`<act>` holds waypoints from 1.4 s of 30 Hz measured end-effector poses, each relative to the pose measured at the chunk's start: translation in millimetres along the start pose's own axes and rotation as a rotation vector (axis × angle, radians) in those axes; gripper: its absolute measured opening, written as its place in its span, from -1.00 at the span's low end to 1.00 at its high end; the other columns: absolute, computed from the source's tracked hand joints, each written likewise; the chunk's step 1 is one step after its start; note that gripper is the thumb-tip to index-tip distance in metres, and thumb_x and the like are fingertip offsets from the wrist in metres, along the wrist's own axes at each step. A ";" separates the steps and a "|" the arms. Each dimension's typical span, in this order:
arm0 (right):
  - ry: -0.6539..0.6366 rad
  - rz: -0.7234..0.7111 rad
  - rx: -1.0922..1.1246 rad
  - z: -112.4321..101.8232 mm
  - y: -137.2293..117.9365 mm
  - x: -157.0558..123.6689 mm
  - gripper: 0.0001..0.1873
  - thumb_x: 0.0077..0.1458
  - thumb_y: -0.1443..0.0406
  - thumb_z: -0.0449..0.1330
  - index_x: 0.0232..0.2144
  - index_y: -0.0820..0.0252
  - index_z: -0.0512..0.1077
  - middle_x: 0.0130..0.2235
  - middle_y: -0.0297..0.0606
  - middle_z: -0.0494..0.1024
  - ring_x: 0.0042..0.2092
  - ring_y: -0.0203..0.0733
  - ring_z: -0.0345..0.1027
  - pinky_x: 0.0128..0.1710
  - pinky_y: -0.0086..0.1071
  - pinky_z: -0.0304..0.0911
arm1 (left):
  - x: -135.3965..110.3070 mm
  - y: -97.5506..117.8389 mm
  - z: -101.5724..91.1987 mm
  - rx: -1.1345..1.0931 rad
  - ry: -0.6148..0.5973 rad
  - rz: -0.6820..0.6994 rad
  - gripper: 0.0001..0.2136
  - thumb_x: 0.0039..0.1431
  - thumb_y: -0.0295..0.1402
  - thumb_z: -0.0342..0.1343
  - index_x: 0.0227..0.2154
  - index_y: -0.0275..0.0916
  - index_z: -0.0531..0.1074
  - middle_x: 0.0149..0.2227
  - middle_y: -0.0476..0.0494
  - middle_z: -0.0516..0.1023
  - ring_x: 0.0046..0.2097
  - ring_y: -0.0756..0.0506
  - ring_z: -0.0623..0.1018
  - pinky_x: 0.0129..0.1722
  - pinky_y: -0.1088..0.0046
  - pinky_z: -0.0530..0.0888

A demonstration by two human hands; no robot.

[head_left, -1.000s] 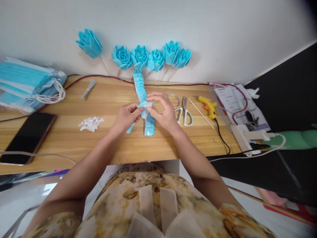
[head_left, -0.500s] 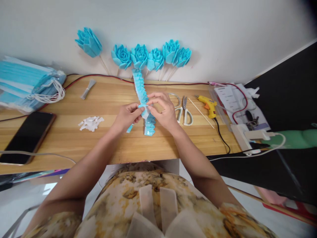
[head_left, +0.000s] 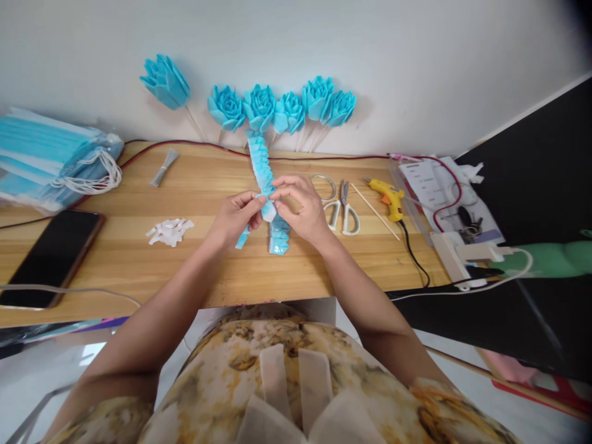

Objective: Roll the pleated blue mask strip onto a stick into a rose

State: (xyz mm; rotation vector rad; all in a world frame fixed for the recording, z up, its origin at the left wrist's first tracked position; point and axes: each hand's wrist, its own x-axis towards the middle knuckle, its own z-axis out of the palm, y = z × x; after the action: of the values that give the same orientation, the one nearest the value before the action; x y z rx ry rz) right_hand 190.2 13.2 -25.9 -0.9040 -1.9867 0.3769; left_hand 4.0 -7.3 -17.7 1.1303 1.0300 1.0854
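Note:
Between my hands is a small folded petal (head_left: 268,213), blue on top with a whitish pointed lower part. My left hand (head_left: 238,216) pinches its left side between thumb and fingers. My right hand (head_left: 301,205) has thumb and index finger closed at its upper right edge, the other fingers bent above. Beyond it, a row of overlapping blue folded petals (head_left: 259,157) runs back towards the wall. Another row of folded petals (head_left: 279,239) lies just below, partly hidden by the right hand. A small blue strip (head_left: 242,239) shows under the left hand.
Blue flowers (head_left: 259,106) on sticks lean against the wall. Right are scissors (head_left: 345,209), a stick (head_left: 375,211), a yellow glue gun (head_left: 390,198) and a power strip (head_left: 451,259). Left are white scraps (head_left: 170,232), a tie bundle (head_left: 164,168), a phone (head_left: 50,259) and bagged face masks (head_left: 50,157).
The petal between my fingers has turned slightly, showing more blue on its face. My left thumb has shifted up along it, and my right fingers have moved slightly left.

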 end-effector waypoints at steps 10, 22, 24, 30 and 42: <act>-0.003 -0.106 0.027 -4.4 -5.5 -0.6 -0.58 0.19 0.42 0.11 0.05 -0.06 0.45 0.15 -0.21 0.57 0.20 0.04 0.41 0.26 0.08 0.24 | 3.3 -3.0 -2.1 -0.101 0.111 0.028 -0.67 0.13 -0.16 0.32 -0.58 -0.21 0.38 -0.66 0.05 0.39 -0.63 0.09 0.29 -0.63 0.58 0.24; 0.091 0.095 0.035 -2.3 -3.3 -1.5 -0.90 0.33 0.20 0.18 -0.25 0.02 0.48 0.00 -0.21 0.61 0.10 -0.01 0.46 0.20 -0.01 0.28 | 0.7 -0.9 1.5 -0.092 0.103 0.002 -0.70 0.03 -0.15 0.33 -0.57 -0.21 0.39 -0.65 0.05 0.39 -0.61 0.08 0.29 -0.61 0.56 0.23; 0.068 0.126 0.052 -1.5 -3.6 -1.7 -0.88 0.32 0.21 0.19 -0.29 0.03 0.47 0.00 -0.21 0.61 0.10 -0.03 0.46 0.21 -0.03 0.29 | -0.6 -1.2 2.8 -0.056 0.089 0.018 -0.69 0.03 -0.12 0.33 -0.57 -0.21 0.40 -0.64 0.05 0.39 -0.61 0.08 0.29 -0.60 0.55 0.24; 0.039 0.202 0.128 2.2 -2.3 -2.4 -0.90 0.26 0.25 0.24 -0.34 0.06 0.46 0.03 -0.18 0.61 0.11 -0.05 0.47 0.22 -0.05 0.30 | -4.3 -0.5 4.4 0.037 0.041 0.059 -0.68 0.07 -0.09 0.33 -0.53 -0.22 0.43 -0.63 0.05 0.39 -0.59 0.07 0.29 -0.58 0.54 0.25; 0.004 0.381 0.281 4.6 -6.0 0.1 -0.81 0.18 0.17 0.25 -0.43 0.09 0.41 -0.22 -0.27 0.63 -0.11 -0.13 0.51 0.01 -0.20 0.41 | 0.2 -3.8 3.7 -0.001 0.052 0.026 -0.72 0.15 -0.17 0.32 -0.51 -0.23 0.46 -0.56 -0.01 0.50 -0.54 0.06 0.41 -0.52 0.54 0.36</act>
State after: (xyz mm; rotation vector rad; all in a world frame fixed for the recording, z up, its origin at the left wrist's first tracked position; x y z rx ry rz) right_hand 183.7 9.5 -24.9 -1.0951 -1.6974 0.8460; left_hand 8.1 -8.1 -21.0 1.1228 1.0578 1.1404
